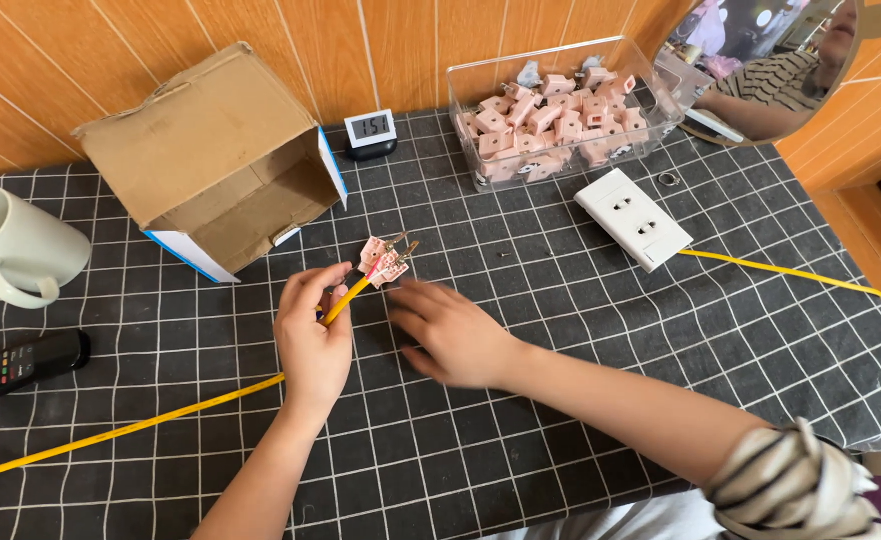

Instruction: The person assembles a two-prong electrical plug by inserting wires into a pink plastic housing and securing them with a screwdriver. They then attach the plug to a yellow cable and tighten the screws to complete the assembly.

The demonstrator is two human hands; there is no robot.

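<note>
My left hand [313, 338] grips a yellow cable [141, 425] near its end, which carries a pink plug [384, 262] with metal prongs pointing up and right. The cable trails left across the black checked tablecloth [521, 440]. My right hand [451, 335] lies just below and right of the plug, fingers spread and blurred, holding nothing that I can see. A white socket block [633, 218] lies to the right with its own yellow cable [781, 268].
A clear plastic box [561, 115] full of several pink plug parts stands at the back. An open cardboard box [211, 165] lies on its side at the back left, a small digital clock [371, 131] beside it. White mug [11, 248] and dark remote [21, 362] at left.
</note>
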